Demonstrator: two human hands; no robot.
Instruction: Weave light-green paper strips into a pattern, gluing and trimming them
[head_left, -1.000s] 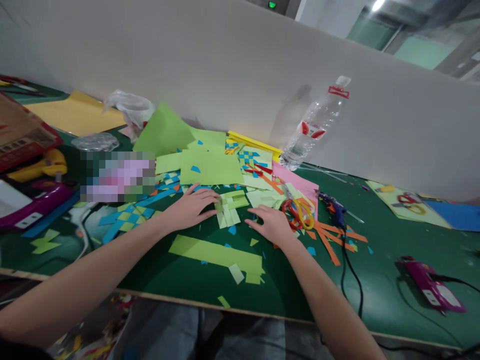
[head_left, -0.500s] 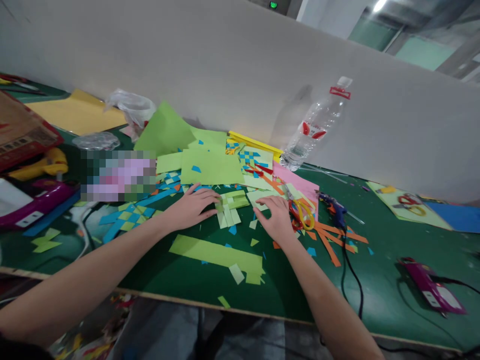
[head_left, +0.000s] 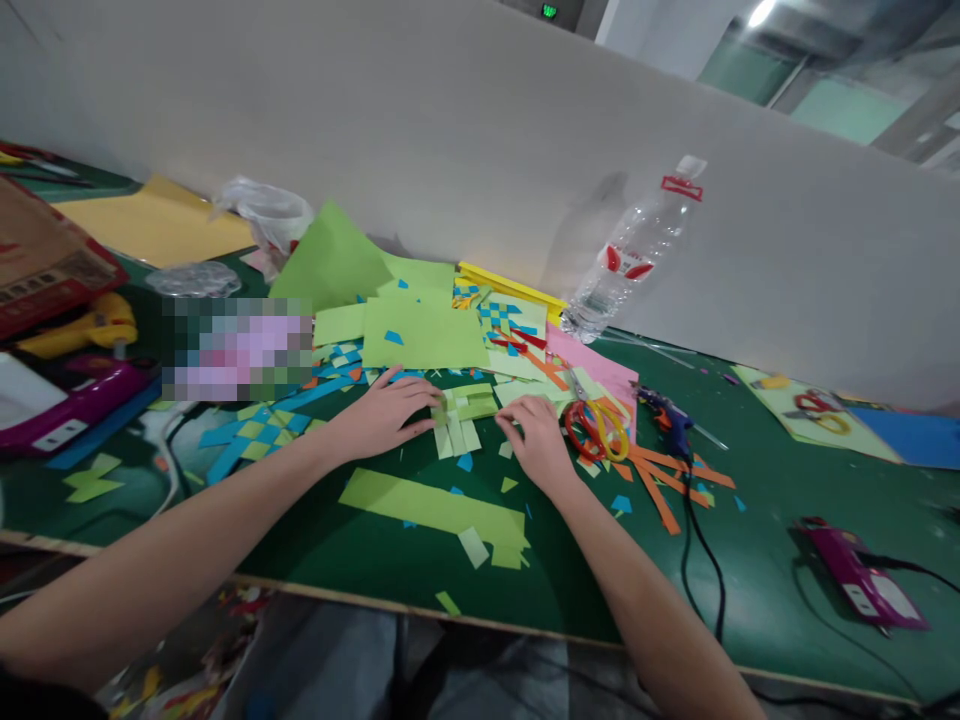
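Note:
A small weave of light and bright green paper strips point(head_left: 459, 425) lies on the table between my hands. My left hand point(head_left: 386, 412) grips its left edge between thumb and fingers. At the right end of the weave is my right hand point(head_left: 536, 440), its thumb and fingertips drawn together; whether a strip is between them is too small to tell. Nearer to me lies a wide green paper strip point(head_left: 431, 505). Red-handled scissors point(head_left: 583, 432) and yellow-handled scissors point(head_left: 611, 430) lie just right of my right hand.
Green paper sheets point(head_left: 424, 335) and blue-green woven pieces point(head_left: 262, 432) lie around my hands. A plastic bottle point(head_left: 626, 255) leans against the wall. To the right are a glue gun point(head_left: 671, 420), orange strips point(head_left: 660, 490) and a purple power strip point(head_left: 862, 575) with cables.
My right hand has moved left toward the weave, and its thumb and fingers have come together. The red scissor handles show more fully. My left hand stays at the weave's left edge.

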